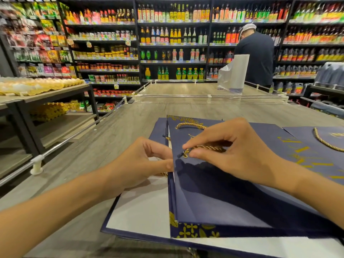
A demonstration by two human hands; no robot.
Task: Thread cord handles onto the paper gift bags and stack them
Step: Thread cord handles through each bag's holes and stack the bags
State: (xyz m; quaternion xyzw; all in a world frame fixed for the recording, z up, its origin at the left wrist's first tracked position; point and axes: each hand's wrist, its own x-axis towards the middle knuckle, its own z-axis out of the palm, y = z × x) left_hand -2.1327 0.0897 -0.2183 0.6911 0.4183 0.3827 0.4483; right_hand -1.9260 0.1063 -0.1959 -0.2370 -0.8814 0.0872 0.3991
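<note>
Head view. Two bare hands work over a grey wood-grain table point(130, 116). Three flattened navy paper gift bags can be counted: the top bag point(214, 192) under the hands, a lower bag point(141, 207) beneath it showing a white inner face, and a right-hand bag point(316, 157) lying beside them and partly overlapped. Three gold cords show plainly: a threaded handle point(191, 125) looped at the far end of the top bag, a loose cord point(206, 147) lying across that bag, and a third cord point(323, 143) curved on the right-hand bag. The right hand point(234, 151) pinches the loose cord near its dark tip between thumb and forefinger, and the tip lies close to the top bag's left edge. The left hand point(139, 162) holds that left edge, thumb against it and fingers curled. Background: one person point(256, 53) in a dark shirt faces shelving point(173, 43) stocked with bottles; one roll of plastic bags point(236, 71) stands on a farther table point(186, 90); egg trays point(37, 86) lie at the left.
</note>
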